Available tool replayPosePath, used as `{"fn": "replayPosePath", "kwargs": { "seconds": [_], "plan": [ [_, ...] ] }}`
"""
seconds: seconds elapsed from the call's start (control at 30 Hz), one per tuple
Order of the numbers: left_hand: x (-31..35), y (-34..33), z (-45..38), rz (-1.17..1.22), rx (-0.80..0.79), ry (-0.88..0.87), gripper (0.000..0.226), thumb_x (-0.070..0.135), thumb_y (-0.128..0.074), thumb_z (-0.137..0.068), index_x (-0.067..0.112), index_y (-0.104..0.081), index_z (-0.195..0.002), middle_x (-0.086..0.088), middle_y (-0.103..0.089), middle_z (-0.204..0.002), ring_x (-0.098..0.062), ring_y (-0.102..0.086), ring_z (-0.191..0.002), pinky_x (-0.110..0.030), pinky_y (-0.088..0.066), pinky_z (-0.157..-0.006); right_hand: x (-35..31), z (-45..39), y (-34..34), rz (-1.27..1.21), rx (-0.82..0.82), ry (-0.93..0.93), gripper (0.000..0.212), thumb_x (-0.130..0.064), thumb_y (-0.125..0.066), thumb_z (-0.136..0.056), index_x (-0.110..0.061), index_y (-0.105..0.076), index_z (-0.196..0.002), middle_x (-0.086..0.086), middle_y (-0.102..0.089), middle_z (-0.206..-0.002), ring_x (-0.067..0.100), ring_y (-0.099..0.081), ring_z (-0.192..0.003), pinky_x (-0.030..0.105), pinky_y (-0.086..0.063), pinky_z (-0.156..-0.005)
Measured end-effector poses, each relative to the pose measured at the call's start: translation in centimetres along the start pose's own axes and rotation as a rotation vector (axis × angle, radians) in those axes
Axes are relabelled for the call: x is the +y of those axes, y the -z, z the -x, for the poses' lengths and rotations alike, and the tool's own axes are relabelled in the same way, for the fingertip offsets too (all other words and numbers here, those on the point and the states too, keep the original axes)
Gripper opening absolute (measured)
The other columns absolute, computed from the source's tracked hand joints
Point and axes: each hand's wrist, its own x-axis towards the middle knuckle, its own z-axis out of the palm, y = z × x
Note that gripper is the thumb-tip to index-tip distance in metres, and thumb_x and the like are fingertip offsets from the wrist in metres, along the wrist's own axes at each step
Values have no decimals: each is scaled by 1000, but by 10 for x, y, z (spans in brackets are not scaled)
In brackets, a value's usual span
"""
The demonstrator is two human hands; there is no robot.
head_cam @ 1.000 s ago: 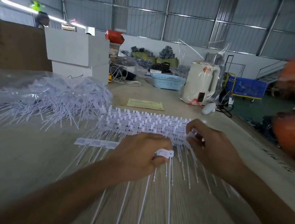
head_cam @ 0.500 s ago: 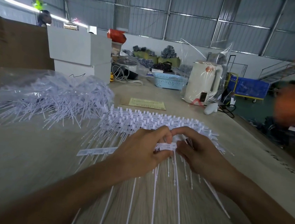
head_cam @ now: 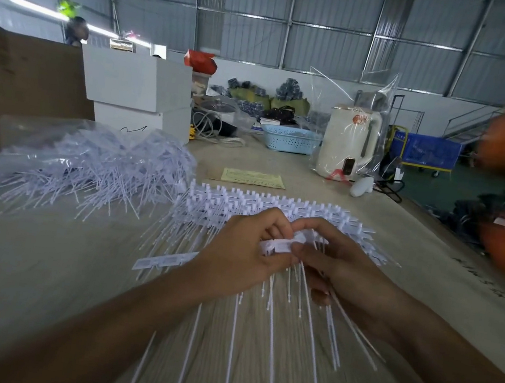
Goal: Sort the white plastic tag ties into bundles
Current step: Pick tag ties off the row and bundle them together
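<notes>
- Nearest the camera, below both hands, long thin tails of the white tag ties (head_cam: 269,339) fan out loose over the bare bench (head_cam: 22,272); a wrist dragged back across them would likely scatter the fan.
- Between the hands, the left hand (head_cam: 234,263) curls its fingers round a small bunch of tie heads (head_cam: 279,245), and the right hand (head_cam: 341,268) pinches the same bunch from the other side, thumb and forefinger closed on it.
- Risk as I judge it: the tails are slippery and springy, so a loosened pinch could let ties slide out and the count go wrong.
- Just left of the left hand, a flat strip of joined tags (head_cam: 163,260) lies close enough to be swept aside.
- Just beyond the hands, rows of ties still on their frame (head_cam: 275,204) leave little forward room.
- Further left, a loose heap in a clear bag (head_cam: 86,164) crowds that side; open bench lies nearer, left of the forearm.
- Right of the right hand, the bench edge (head_cam: 450,251) runs close, so ties flicked that way could drop off.
- Far beyond, a yellow slip (head_cam: 253,178) and a wrapped kettle (head_cam: 349,140) stand well apart.
</notes>
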Motion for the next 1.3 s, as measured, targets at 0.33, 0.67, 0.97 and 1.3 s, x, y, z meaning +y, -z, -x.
{"fn": "replayPosePath", "kwargs": {
  "seconds": [0.33, 0.67, 0.97, 1.3],
  "plan": [
    [-1, 14, -2, -144, -147, -19, 34, 22, -72, -90, 25, -58, -122, 10, -72, -99, -7, -69, -84, -35, -55, -73, -1, -4, 15, 15, 167, 32, 7, -22, -66, -95, -16, -63, -98, 1, -42, -58, 14, -22, -48, 19, -22, -42],
    [-7, 9, -1, -381, -159, -116, 13, 25, -63, -97, 14, -62, -90, 3, -61, -75, -14, -56, -68, -37, -49, -65, 4, -3, 15, 592, 61, 318, 6, -18, -59, -99, -24, -59, -98, -9, -62, -80, 9, -53, -64, 28, -43, -57],
    [-9, 7, -5, -161, -106, -43, 20, 22, -62, -98, 10, -72, -86, -2, -72, -77, -19, -67, -67, -39, -52, -65, 3, -4, 20, 721, 70, 475, 23, -14, -58, -99, -34, -52, -108, 3, -60, -95, 33, -56, -82, 47, -46, -80],
    [-2, 10, -2, -334, -91, -106, 13, 36, -68, -84, 30, -68, -96, 16, -63, -88, -6, -57, -82, -40, -50, -74, 9, -8, 22, 526, 182, 261, 14, -13, -54, -101, -26, -56, -95, -5, -53, -52, 18, -48, -37, 23, -37, -40]
  ]
}}
